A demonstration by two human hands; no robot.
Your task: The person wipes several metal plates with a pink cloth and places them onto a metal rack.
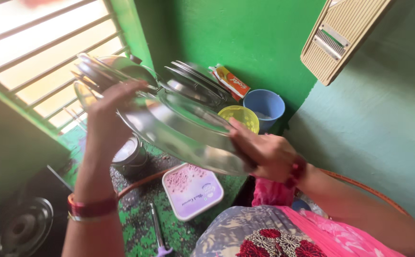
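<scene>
Fingers of the left hand (pixel 106 116) curl over the far left rim of a large steel plate (pixel 183 131), forearm raised upright. Farther right, the right hand (pixel 264 151) grips the plate's near right edge, wrist bent, holding it tilted above a pink-lidded tub (pixel 192 189) on the counter. A yellow bowl (pixel 240 117) and blue cup (pixel 264 107) stand behind.

We see a green speckled counter (pixel 136 223) bearing a pink-lidded tub (pixel 192 189), a small steel pot (pixel 130 157), a blue cup (pixel 264 107) and a yellow strainer (pixel 240 117).
</scene>
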